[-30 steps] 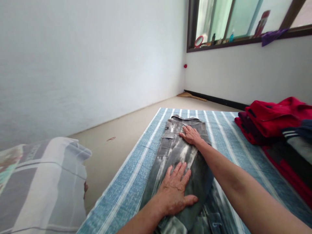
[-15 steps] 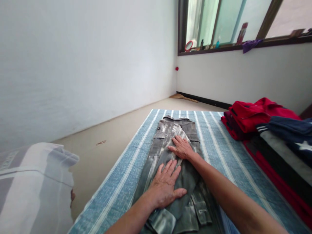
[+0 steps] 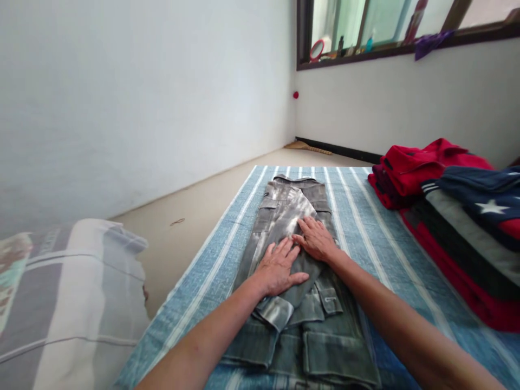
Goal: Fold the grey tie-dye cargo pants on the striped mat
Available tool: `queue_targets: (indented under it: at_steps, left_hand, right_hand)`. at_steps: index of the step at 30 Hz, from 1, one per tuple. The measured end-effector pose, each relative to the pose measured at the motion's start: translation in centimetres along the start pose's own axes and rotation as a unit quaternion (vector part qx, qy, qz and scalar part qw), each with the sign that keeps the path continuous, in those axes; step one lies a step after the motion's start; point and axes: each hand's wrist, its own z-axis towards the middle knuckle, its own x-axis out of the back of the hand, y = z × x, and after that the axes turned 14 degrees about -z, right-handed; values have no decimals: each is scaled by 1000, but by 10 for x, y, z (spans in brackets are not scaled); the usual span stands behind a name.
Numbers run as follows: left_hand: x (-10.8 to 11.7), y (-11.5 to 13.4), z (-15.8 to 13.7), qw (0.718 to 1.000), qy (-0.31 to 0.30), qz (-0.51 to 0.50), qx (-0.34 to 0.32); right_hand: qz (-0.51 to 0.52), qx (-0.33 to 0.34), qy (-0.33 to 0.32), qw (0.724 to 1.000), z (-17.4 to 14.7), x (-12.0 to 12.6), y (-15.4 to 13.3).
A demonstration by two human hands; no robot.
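A grey-green mottled jacket (image 3: 260, 244) lies lengthwise on a blue striped cloth, its collar at the far end. Its sleeves are folded in over the body; a cuff and buttoned flap show in the middle, and the hem is nearest me. My left hand (image 3: 279, 269) rests flat on the folded sleeve with its fingers spread. Just right of it and farther off, my right hand (image 3: 317, 238) also lies on the jacket, fingers stretched out. The fingertips of my left hand are close to my right hand; neither hand grips anything.
On the right, folded clothes form a pile, with a red garment (image 3: 436, 168) and a navy star-print garment (image 3: 483, 192) on top. A grey-and-white striped bundle (image 3: 93, 292) stands at left. The blue striped cloth (image 3: 365, 233) ends at the pale floor (image 3: 195, 211) beside the wall.
My right hand has slid back along the jacket, closer to my left hand. The view has tipped downward, showing more of the jacket's near hem.
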Motion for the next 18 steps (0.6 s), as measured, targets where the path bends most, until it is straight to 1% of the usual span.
queue_targets:
  at_steps: [2,5,7,9,12,15,17,18]
  left_hand:
    - [-1,-1,0,1000,8,-9,-5]
    - [-4,-6,1,999,26,-29,-26]
    - [-5,-10,1,997,44,-49,-37]
    - [-5,-14,2,994,66,-78,-40]
    - [-4,-20,3,983,102,-148,-42]
    - [1,-24,1,962,149,-227,-39]
    - [11,-18,-7,948,193,-252,-35]
    - [19,-10,-14,942,216,-255,-38]
  right_hand:
    - [22,14,30,999,-19,9,-7]
    - [81,90,69,990,-58,22,-23]
    - [113,132,72,982,-81,25,-32]
    - [125,134,58,981,-97,24,-38]
    - [120,118,26,985,-103,18,-40]
    - [115,120,26,986,-100,15,-39]
    - [112,121,36,986,-100,14,-38]
    - [113,121,40,985,-100,15,-38]
